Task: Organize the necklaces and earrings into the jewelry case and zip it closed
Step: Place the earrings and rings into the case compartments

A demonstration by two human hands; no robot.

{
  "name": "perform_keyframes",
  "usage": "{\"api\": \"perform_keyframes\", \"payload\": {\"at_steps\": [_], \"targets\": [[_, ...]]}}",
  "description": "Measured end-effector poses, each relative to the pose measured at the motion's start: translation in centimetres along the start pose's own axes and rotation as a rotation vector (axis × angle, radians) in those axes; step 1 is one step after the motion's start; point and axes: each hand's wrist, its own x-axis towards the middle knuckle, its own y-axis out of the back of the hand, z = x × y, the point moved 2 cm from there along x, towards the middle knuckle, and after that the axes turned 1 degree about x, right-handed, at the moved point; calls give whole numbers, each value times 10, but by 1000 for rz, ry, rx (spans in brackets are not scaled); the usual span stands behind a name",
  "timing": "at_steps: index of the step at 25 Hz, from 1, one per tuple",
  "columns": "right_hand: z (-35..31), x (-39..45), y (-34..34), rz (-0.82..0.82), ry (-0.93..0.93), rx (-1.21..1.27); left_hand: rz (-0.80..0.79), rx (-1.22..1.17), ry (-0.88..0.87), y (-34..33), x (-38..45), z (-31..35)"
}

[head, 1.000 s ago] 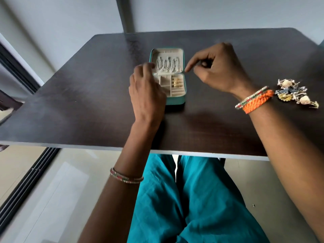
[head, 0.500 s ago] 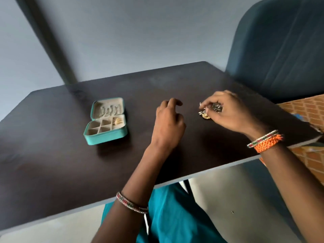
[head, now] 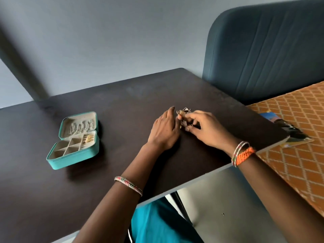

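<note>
The right hand (head: 205,130) sits on the dark desk (head: 122,172) with its fingers curled, pinching a small cluster of earrings (head: 184,114), gold and silvery pieces bunched together so tightly that I cannot tell one from another. The left hand (head: 164,130) lies just beside that cluster on the side toward the jewelry case, palm down, its fingers fairly straight and close together, the fingertips reaching up alongside the earrings; whether they actually touch the metal I cannot tell. The two hands nearly meet over the cluster. A beaded bangle (head: 128,185) circles the left forearm, and the right wrist carries thin bangles next to a braided orange band (head: 244,155). Well apart from the earrings, across a bare stretch of desk beyond the left hand, the teal jewelry case (head: 73,160) lies open, its lid tipped back. Silvery chains hang in a row inside the lid, and something gold sits in one narrow compartment of the tray on the side nearer the earrings, beside four square compartments. Past the earrings on the other side, the desk ends and an orange cloth with a diamond pattern (head: 298,137) spreads out, a printed card (head: 287,128) lying on it by the desk's corner. Behind that stands a dark blue chair back (head: 263,50) against a grey wall.
</note>
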Motion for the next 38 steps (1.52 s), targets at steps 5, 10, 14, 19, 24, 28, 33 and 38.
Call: {"api": "perform_keyframes", "payload": {"at_steps": [5,10,14,19,24,28,33,38], "targets": [[20,15,24,100,-142,198,5,51,-39,-1,-3,1],[23,20,32,-40,-146,-46,8,42,-40,-2,-3,0],[23,25,21,-32,-155,-70,11,34,-42,-3,-2,-1],[23,27,15,-23,-138,-125,18,80,-74,-4,-3,0],[18,28,19,84,-81,-112,51,78,-154,-6,-4,2],[2,28,22,122,13,76,73,-56,-247,3,-6,5],[-25,22,25,115,98,488,252,-490,-118,37,-21,11],[-78,9,14,1,167,845,396,-604,-55,79,-66,2]]}}
